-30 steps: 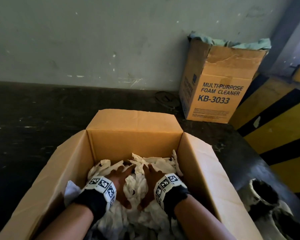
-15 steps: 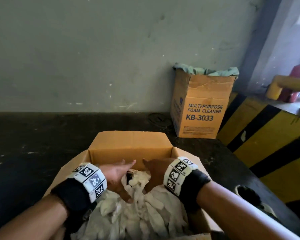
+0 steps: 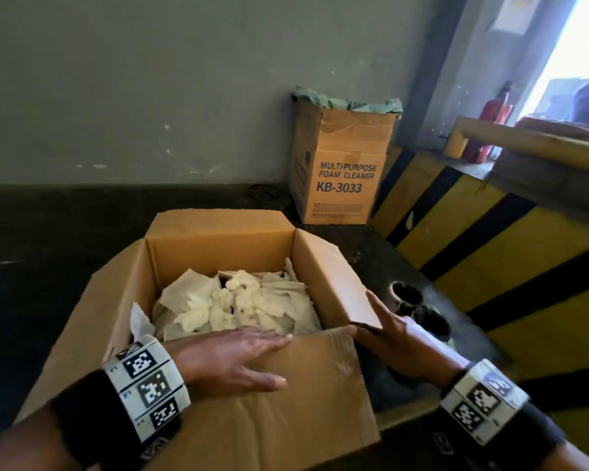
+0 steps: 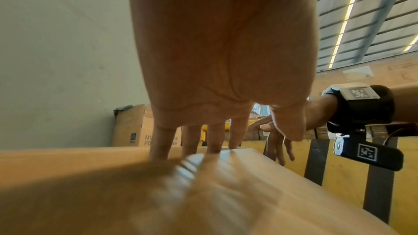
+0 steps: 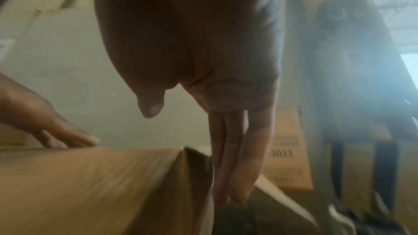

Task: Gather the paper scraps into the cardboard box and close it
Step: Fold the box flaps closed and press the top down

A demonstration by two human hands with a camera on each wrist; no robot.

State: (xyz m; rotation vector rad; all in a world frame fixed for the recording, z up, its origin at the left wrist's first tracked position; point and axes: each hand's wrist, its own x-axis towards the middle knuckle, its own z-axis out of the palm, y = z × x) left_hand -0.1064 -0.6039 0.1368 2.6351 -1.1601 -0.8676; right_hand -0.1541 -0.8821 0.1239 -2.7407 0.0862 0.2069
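The open cardboard box [image 3: 218, 256] sits on the dark floor, with crumpled white paper scraps [image 3: 238, 307] piled inside. My left hand [image 3: 232, 358] lies flat with straight fingers on the near flap [image 3: 286, 402], which is raised toward the opening. In the left wrist view its fingertips [image 4: 214, 147] touch the near flap's [image 4: 158, 194] surface. My right hand [image 3: 388, 334] is outside the box with fingers straight, its fingertips against the right flap [image 3: 330, 277] near the front corner. In the blurred right wrist view, those fingers [image 5: 237, 158] hang beside the flap edge. Neither hand holds anything.
A second carton marked "MULTI-PURPOSE FOAM CLEANER" [image 3: 344, 171] stands against the grey wall behind. A yellow-and-black striped barrier [image 3: 490, 249] runs along the right. Dark round pots [image 3: 419, 311] lie close to the box's right side. A red extinguisher [image 3: 493, 110] stands far right.
Both hands have come up out of the scraps. The left now lies on the raised near flap. The right has moved outside to the right flap.
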